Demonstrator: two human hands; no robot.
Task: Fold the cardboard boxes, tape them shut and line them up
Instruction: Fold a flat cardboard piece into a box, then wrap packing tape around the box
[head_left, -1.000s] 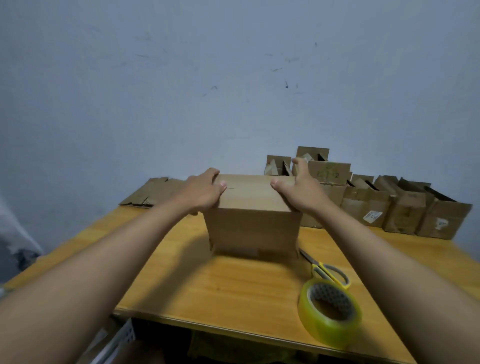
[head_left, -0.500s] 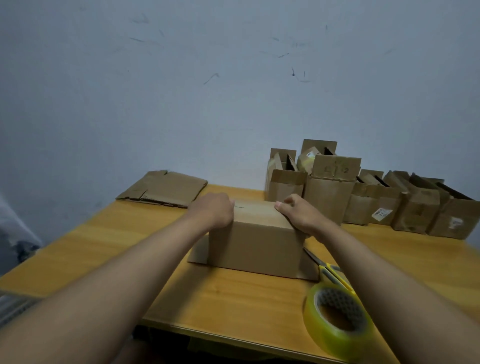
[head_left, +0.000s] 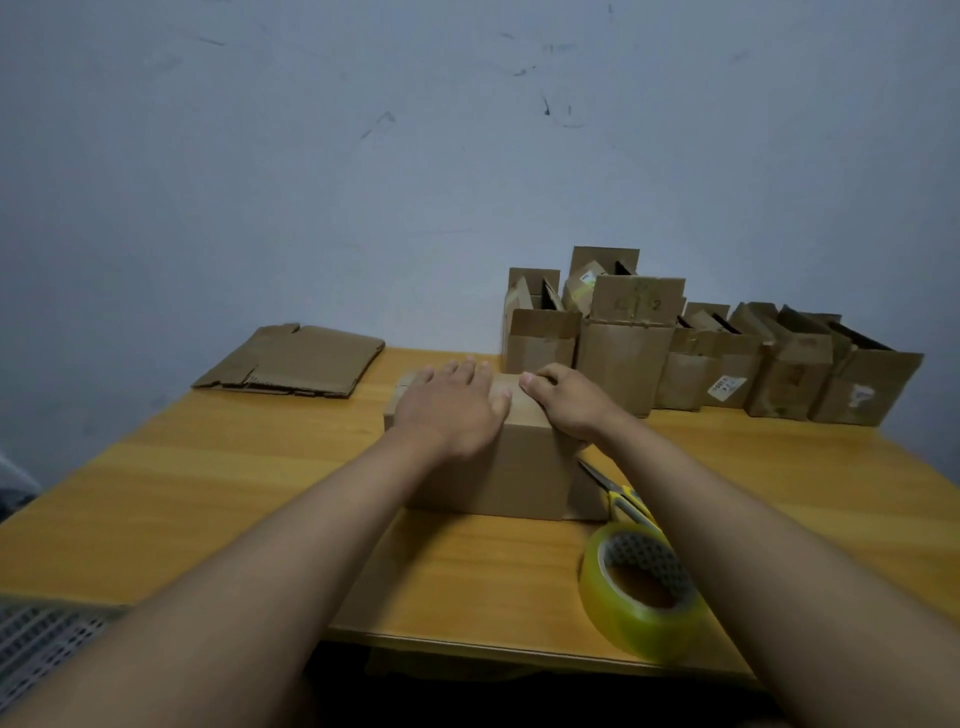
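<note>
A brown cardboard box (head_left: 519, 467) stands in the middle of the wooden table (head_left: 208, 493), its top flaps folded down. My left hand (head_left: 452, 410) lies flat on the top, fingers straight and spread. My right hand (head_left: 566, 402) presses on the right part of the top, fingers bent over the far right edge. A roll of clear yellowish tape (head_left: 641, 587) lies near the front edge, to the right. Yellow-handled scissors (head_left: 621, 496) lie between the roll and the box, partly under my right forearm.
Several folded boxes (head_left: 717, 358) with raised flaps stand in a row along the back right by the wall. Flattened cardboard (head_left: 296, 361) lies at the back left. A white perforated basket (head_left: 36, 644) shows below the table's left front edge.
The box has settled lower on the table. My left hand slid from the left edge onto the middle of the top and flattened. My right hand stays at the right edge.
</note>
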